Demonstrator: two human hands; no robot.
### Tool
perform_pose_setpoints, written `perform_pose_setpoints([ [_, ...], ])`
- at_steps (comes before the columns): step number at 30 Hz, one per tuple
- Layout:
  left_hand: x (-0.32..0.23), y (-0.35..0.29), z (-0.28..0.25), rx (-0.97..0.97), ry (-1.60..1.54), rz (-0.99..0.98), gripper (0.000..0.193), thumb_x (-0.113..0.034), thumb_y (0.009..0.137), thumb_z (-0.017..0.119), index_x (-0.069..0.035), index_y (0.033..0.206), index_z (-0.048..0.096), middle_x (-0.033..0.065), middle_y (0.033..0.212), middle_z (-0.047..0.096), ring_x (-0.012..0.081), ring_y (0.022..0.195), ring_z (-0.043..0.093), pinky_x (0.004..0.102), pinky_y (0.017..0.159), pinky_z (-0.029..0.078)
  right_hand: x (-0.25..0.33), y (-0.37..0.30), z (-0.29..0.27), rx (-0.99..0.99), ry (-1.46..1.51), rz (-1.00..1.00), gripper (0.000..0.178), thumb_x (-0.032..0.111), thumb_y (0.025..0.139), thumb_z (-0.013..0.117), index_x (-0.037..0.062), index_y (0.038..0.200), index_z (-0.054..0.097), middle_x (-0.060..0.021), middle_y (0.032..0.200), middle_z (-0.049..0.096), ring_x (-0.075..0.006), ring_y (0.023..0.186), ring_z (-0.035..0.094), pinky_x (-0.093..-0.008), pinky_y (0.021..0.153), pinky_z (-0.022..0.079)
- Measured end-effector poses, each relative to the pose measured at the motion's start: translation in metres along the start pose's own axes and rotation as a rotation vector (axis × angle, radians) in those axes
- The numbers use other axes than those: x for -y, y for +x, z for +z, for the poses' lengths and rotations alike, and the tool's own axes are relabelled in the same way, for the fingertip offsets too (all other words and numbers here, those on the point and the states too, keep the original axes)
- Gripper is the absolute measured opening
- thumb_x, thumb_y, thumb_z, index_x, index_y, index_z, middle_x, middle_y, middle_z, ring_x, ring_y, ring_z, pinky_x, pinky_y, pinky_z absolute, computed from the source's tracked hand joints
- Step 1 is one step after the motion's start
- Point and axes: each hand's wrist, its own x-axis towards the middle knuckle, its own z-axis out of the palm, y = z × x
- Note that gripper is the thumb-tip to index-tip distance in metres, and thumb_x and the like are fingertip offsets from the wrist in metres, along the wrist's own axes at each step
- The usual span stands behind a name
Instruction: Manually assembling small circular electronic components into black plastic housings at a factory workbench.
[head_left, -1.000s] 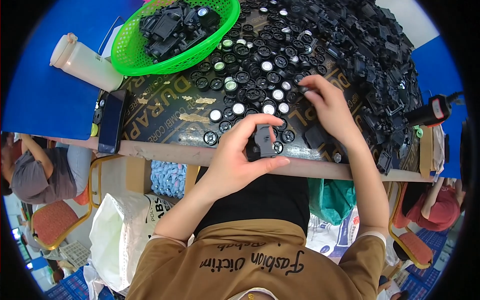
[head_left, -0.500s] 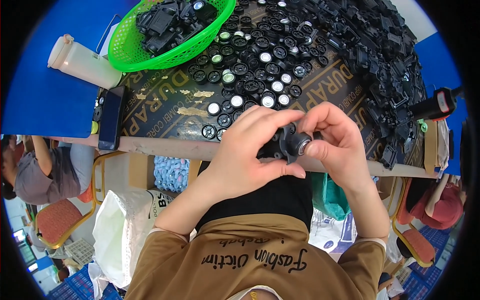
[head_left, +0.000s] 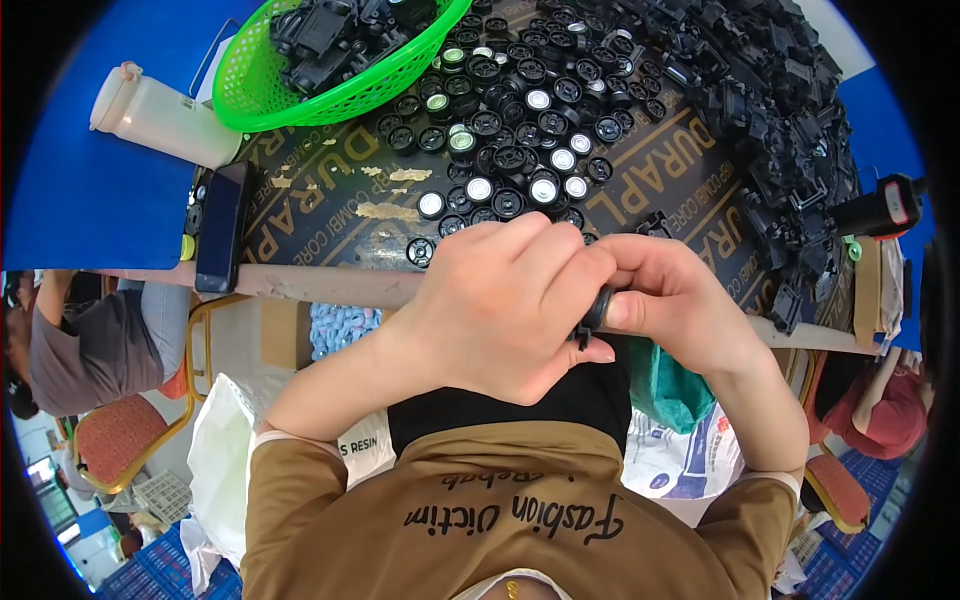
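Note:
My left hand (head_left: pixel 510 300) is wrapped round a black plastic toy-car chassis, its back turned up, so most of the part is hidden. From between the hands sticks out a small black wheel (head_left: pixel 598 308) at the part's right end. The thumb and fingers of my right hand (head_left: pixel 675 300) press on this wheel from the right. Both hands are above the table's front edge. Just beyond them lie many loose black wheels (head_left: pixel 515 160), some with silver hubs. A single small black part (head_left: pixel 655 225) lies beyond my right hand.
Black chassis parts (head_left: pixel 790 200) are heaped at the right, near a black hand tool (head_left: pixel 870 212). At the left are a green basket (head_left: pixel 345 115) of similar parts, a white jar (head_left: pixel 165 118) and a phone (head_left: pixel 220 228). Other people (head_left: pixel 105 340) sit nearby.
My left hand has rolled over the chassis, covering the part that showed before. The right hand stays at the wheel, its fingers now closer to the left hand.

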Motion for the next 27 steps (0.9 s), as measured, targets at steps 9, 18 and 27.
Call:
perform_pose_setpoints([
  [9,0.014,-0.002,0.007,-0.051,-0.282,-0.072,0.061,-0.048,0.068,0.072,-0.002,0.104,0.054,0.0107,0.082,0.059,0.0265,0.066,0.057,0.0338,0.060,0.045,-0.009,0.006,0.012,-0.194,0.069,-0.051,0.015,0.008,0.087,0.059,0.0033,0.098,0.051,0.0013,0.091,0.055,-0.0036,0.081,0.052,-0.0190,0.070,0.045],
  [18,0.009,0.003,0.021,-0.414,-1.905,-0.780,0.039,-0.041,0.097,0.034,-0.007,0.112,0.046,0.0087,0.088,0.057,0.0190,0.069,0.055,0.0298,0.061,0.042,-0.023,0.009,0.006,-0.516,-0.252,-0.679,0.045,-0.013,0.071,0.059,0.0003,0.112,0.046,-0.0055,0.111,0.042,-0.0123,0.088,0.049,-0.0218,0.072,0.044],
  [27,-0.007,0.016,0.031,-0.533,-2.147,-0.840,0.038,-0.043,0.096,0.037,-0.010,0.113,0.044,0.0057,0.086,0.053,0.0173,0.077,0.051,0.0303,0.069,0.042,-0.030,0.004,0.027,-0.601,-1.052,-1.012,0.022,0.006,0.060,0.075,0.0051,0.080,0.067,-0.0052,0.087,0.050,-0.0212,0.084,0.055,-0.0314,0.071,0.046],
])
